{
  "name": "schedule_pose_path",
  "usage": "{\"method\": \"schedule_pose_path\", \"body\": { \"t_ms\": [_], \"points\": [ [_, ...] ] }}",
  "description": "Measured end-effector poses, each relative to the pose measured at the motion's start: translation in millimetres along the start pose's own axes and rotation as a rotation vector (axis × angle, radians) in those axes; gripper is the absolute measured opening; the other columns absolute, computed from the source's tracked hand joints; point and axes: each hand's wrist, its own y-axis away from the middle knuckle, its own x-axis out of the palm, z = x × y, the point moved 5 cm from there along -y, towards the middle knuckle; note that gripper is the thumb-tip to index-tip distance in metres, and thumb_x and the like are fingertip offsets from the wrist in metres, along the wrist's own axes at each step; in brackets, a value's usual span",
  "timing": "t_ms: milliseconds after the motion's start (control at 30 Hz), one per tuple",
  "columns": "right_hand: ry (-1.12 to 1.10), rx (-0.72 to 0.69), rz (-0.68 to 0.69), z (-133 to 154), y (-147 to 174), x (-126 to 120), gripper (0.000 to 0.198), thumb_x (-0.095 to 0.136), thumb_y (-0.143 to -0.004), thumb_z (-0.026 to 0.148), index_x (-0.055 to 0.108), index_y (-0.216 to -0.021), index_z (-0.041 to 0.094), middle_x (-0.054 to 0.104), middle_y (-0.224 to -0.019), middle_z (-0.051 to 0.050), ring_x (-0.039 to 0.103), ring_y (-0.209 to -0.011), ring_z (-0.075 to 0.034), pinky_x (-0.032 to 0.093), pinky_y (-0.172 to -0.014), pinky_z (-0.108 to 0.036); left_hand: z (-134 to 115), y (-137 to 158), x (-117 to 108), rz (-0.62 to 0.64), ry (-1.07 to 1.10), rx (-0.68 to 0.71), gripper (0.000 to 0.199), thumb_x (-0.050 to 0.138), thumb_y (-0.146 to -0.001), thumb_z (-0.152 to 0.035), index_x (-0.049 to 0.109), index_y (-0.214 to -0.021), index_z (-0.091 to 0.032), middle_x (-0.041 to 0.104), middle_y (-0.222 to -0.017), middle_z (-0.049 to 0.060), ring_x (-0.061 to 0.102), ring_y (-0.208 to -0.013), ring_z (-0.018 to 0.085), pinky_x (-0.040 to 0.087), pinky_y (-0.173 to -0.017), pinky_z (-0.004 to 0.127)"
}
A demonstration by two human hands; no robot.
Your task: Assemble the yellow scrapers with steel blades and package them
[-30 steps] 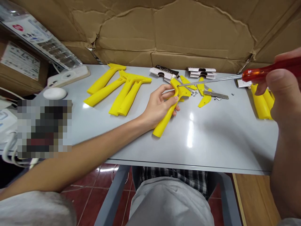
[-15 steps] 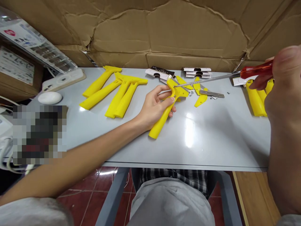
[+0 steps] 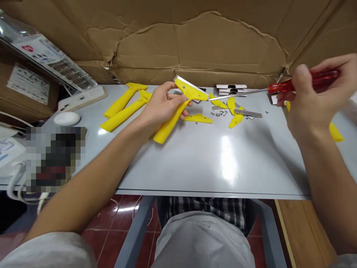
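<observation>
Yellow scraper [image 3: 176, 115] over the glossy grey counter [image 3: 181, 167] — tilted, silver-edged head uppermost, left grip [image 3: 160, 104] clamped around the handle just below that head. Right grip [image 3: 315, 96] closed on the red handle of a screwdriver [image 3: 281, 88], tip right beside the head's lower corner; cannot tell whether touching. On the counter, near the scraper: loose screws [image 3: 221, 113], yellow plates [image 3: 235, 120] and metal strips [image 3: 249, 112]. To the left, more yellow handles [image 3: 125, 109]; farther left, a white power strip [image 3: 82, 98], a white oval object [image 3: 67, 118] and a labelled box [image 3: 28, 83]. Behind — a wall of creased brown cardboard [image 3: 223, 44], with folded white cards [image 3: 231, 89] before it. Below, red floor tiles [image 3: 108, 238]; at lower right, a wooden surface [image 3: 304, 230].
</observation>
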Motion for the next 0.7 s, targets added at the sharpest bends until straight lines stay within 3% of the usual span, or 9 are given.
{"method": "schedule_pose_path", "body": {
  "t_ms": [67,167,300,400,533,600,700],
  "points": [
    [-0.019,0.023,-0.01,-6,2,8,0.049,0.08,-0.084,0.054,0.042,-0.094,0.025,0.056,-0.081,0.001,0.069,-0.068,-0.016,0.052,-0.054,-0.033,1,-4,-5,-0.002,-0.01,0.002,0.036,0.082,-0.082,-0.024,0.064,-0.113,-0.022,0.076,-0.085,0.009,0.068,-0.059,0.016,0.055,-0.05,0.026],
    [-0.037,0.225,0.127,-29,6,20,0.05,0.079,-0.083,0.055,0.04,-0.094,0.028,0.06,-0.075,0.003,0.071,-0.073,-0.018,0.06,-0.063,-0.038,2,-7,-10,-0.028,-0.077,-0.009,0.036,0.08,-0.083,-0.024,0.064,-0.115,-0.022,0.075,-0.085,0.009,0.069,-0.063,0.018,0.056,-0.053,0.027],
    [-0.043,0.343,0.291,-54,12,24,0.055,0.083,-0.077,0.059,0.041,-0.092,0.028,0.069,-0.084,0.0,0.073,-0.083,-0.019,0.065,-0.078,-0.045,4,-6,-15,-0.061,-0.157,0.022,0.051,0.077,-0.083,-0.019,0.059,-0.131,-0.023,0.073,-0.089,0.008,0.07,-0.068,0.02,0.058,-0.062,0.033],
    [0.087,0.279,0.404,-61,13,21,0.051,0.086,-0.074,0.058,0.049,-0.089,0.026,0.072,-0.099,-0.004,0.073,-0.089,-0.021,0.065,-0.085,-0.048,6,-6,-16,-0.039,-0.273,0.106,0.054,0.075,-0.081,-0.017,0.061,-0.132,-0.028,0.07,-0.091,0.005,0.07,-0.071,0.021,0.058,-0.07,0.036],
    [0.286,0.145,0.515,-58,12,16,0.047,0.093,-0.065,0.046,0.065,-0.095,0.024,0.071,-0.104,-0.004,0.073,-0.094,-0.022,0.065,-0.091,-0.042,7,-9,-13,0.033,-0.526,0.215,0.019,0.074,-0.081,-0.022,0.075,-0.099,-0.025,0.068,-0.084,0.005,0.069,-0.076,0.024,0.056,-0.077,0.037],
    [0.32,0.093,0.584,-54,13,18,0.05,0.091,-0.067,0.042,0.068,-0.107,0.025,0.072,-0.104,-0.004,0.073,-0.095,-0.021,0.064,-0.093,-0.041,6,-9,-11,0.052,-0.615,0.278,0.011,0.075,-0.079,-0.024,0.076,-0.09,-0.025,0.069,-0.084,0.006,0.068,-0.084,0.027,0.054,-0.082,0.038],
    [0.42,-0.016,0.662,-48,15,22,0.04,0.083,-0.075,0.037,0.071,-0.111,0.026,0.074,-0.099,-0.004,0.073,-0.092,-0.021,0.063,-0.092,-0.043,3,-9,-11,0.05,-0.658,0.33,0.017,0.079,-0.074,-0.022,0.075,-0.091,-0.026,0.07,-0.089,0.008,0.063,-0.096,0.03,0.052,-0.087,0.04]
  ]
}}
